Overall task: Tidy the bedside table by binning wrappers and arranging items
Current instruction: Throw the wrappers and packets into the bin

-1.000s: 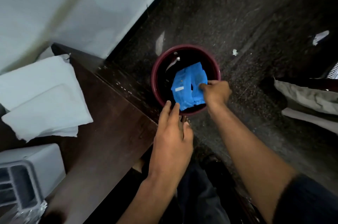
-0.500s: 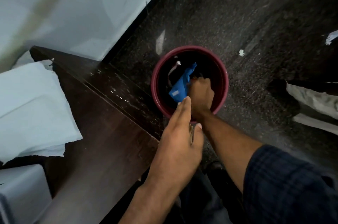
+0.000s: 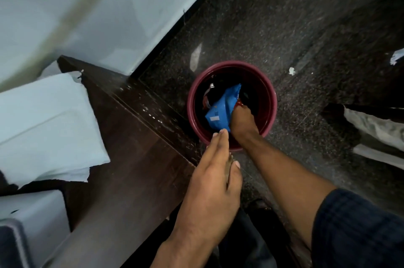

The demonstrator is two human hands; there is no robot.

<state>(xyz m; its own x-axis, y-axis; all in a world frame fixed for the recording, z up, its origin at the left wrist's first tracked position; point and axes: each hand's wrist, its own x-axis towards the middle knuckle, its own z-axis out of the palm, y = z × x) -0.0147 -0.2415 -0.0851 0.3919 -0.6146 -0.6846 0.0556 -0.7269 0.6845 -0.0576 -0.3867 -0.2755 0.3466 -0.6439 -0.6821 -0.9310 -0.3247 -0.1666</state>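
A maroon round bin (image 3: 270, 101) stands on the dark floor beside the bedside table's corner. Inside it sits a crumpled blue wrapper (image 3: 220, 110). My right hand (image 3: 242, 123) reaches down into the bin and presses against the wrapper, fingers closed around its lower right edge. My left hand (image 3: 215, 180) hovers flat above the bin's near rim, fingers together and straight, holding nothing. The dark wooden bedside table (image 3: 131, 158) fills the lower left.
White tissue sheets (image 3: 43, 127) lie on the table at left, and a white box-like object (image 3: 32, 224) sits at the lower left corner. Small paper scraps (image 3: 291, 70) lie on the floor. Cloth items (image 3: 376, 127) sit at right. A pale wall runs upper left.
My right hand has pushed the blue wrapper from above the rim down into the bin. My left hand has stayed near the bin's front rim.
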